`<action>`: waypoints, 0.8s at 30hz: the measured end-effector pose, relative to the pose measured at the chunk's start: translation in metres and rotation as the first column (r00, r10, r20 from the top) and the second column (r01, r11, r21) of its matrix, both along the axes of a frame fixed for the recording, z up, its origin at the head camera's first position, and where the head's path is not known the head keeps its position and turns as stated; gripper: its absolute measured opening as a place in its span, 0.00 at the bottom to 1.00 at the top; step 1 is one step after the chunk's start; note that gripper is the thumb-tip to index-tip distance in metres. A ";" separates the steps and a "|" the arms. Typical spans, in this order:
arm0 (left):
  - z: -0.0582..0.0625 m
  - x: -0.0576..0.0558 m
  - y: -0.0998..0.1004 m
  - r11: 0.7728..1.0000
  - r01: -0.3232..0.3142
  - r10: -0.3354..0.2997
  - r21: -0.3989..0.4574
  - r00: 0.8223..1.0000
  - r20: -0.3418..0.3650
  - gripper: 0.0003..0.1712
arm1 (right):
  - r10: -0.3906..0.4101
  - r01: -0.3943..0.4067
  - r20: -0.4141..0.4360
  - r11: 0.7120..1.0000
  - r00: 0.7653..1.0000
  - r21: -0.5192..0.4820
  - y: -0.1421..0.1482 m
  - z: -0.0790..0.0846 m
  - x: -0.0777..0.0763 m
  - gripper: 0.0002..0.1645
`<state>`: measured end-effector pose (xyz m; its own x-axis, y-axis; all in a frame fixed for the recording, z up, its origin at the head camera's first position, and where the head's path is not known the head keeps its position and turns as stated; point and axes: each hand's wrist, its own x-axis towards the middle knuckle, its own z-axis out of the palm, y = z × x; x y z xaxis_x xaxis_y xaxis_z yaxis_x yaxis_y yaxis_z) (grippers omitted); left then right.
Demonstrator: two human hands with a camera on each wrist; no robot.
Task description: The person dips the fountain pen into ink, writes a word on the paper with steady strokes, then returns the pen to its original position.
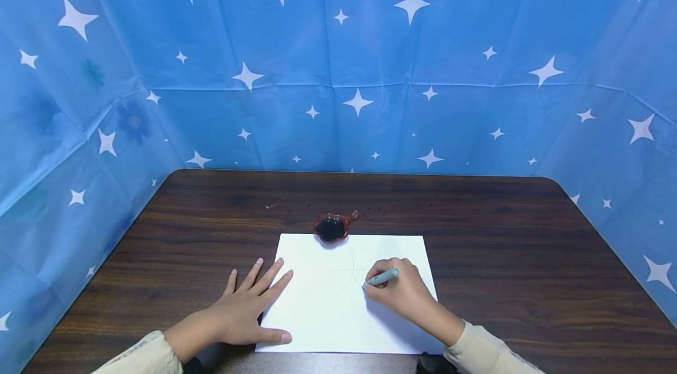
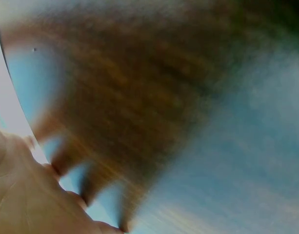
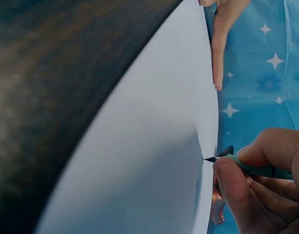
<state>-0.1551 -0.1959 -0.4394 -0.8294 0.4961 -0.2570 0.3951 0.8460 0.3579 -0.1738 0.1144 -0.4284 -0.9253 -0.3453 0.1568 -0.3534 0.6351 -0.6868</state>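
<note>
A white sheet of paper (image 1: 317, 303) lies on the dark wooden table, with a few thin curved and straight lines near its middle. My right hand (image 1: 396, 289) pinches a teal pen (image 1: 385, 277) over the right half of the sheet. In the right wrist view the dark tip of the pen (image 3: 266, 170) meets the paper (image 3: 154, 107). With fingers spread, my left hand (image 1: 240, 312) rests across the left edge of the sheet, its thumb on the lower left corner. The left wrist view shows the palm (image 2: 22, 195) beside the paper's edge.
A small reddish, see-through dish (image 1: 331, 228) of dark liquid overlaps the sheet's top edge, its handle pointing right. Small dark specks dot the wooden table (image 1: 502, 262) behind it. A blue curtain (image 1: 338, 56) with white stars hangs along the table's back and sides.
</note>
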 end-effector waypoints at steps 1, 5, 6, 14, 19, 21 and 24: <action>0.000 0.000 0.000 1.000 0.001 -0.001 -0.002 1.000 0.002 0.62 | 0.002 -0.002 0.003 1.000 1.000 -0.001 0.001 0.000 0.001 0.04; 0.000 -0.001 0.000 1.000 0.004 -0.004 -0.004 1.000 0.010 0.62 | 0.013 -0.013 0.010 1.000 1.000 -0.003 0.004 0.002 0.005 0.02; 0.000 -0.001 -0.001 1.000 0.005 -0.005 -0.004 1.000 0.011 0.62 | 0.014 -0.014 0.013 1.000 1.000 -0.003 0.005 0.002 0.006 0.02; 0.002 -0.001 0.000 1.000 0.006 -0.006 -0.012 1.000 0.006 0.62 | 0.003 -0.003 0.001 1.000 1.000 0.010 0.011 0.002 0.013 0.05; 0.003 -0.001 0.000 1.000 0.007 -0.007 -0.016 1.000 0.002 0.62 | 0.007 -0.007 0.017 1.000 1.000 0.008 0.015 0.002 0.016 0.05; 0.003 -0.001 0.000 1.000 0.005 -0.005 -0.019 1.000 0.002 0.62 | 0.012 -0.012 0.022 1.000 1.000 0.007 0.016 0.002 0.017 0.05; 0.003 -0.001 0.000 1.000 0.003 -0.003 -0.022 1.000 0.007 0.61 | 0.014 -0.015 0.027 1.000 1.000 0.009 0.018 0.003 0.019 0.05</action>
<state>-0.1559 -0.1955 -0.4360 -0.8260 0.4930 -0.2732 0.3956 0.8524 0.3419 -0.1553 0.1326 -0.4258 -0.9239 -0.3601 0.1290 -0.3444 0.6363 -0.6903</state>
